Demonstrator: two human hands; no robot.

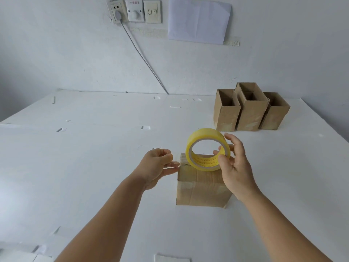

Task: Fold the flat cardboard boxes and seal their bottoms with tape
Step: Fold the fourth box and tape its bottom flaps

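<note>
Standing bottom-up at lower centre, cardboard box (pixel 203 188) presents its closed flaps for taping. Right hand (pixel 236 167) pinches the yellow tape roll (pixel 207 149) upright over the box top. Left hand (pixel 157 165), fingers curled, seems to pinch the clear tape end at the box's left edge. Three finished boxes (pixel 249 108) upper right.

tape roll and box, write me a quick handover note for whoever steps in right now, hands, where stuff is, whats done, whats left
Right hand: grip on the yellow tape roll, held over the box.
Left hand: pinching at the box's left top edge, apparently on the pulled tape end; the clear tape is hard to see.
Box in progress: near centre of the white table, closed face up, tape strips already across it.
Done: three finished boxes stand open-topped at the far right.
Left: finish and cut this strip. No flat boxes are in view.
</note>
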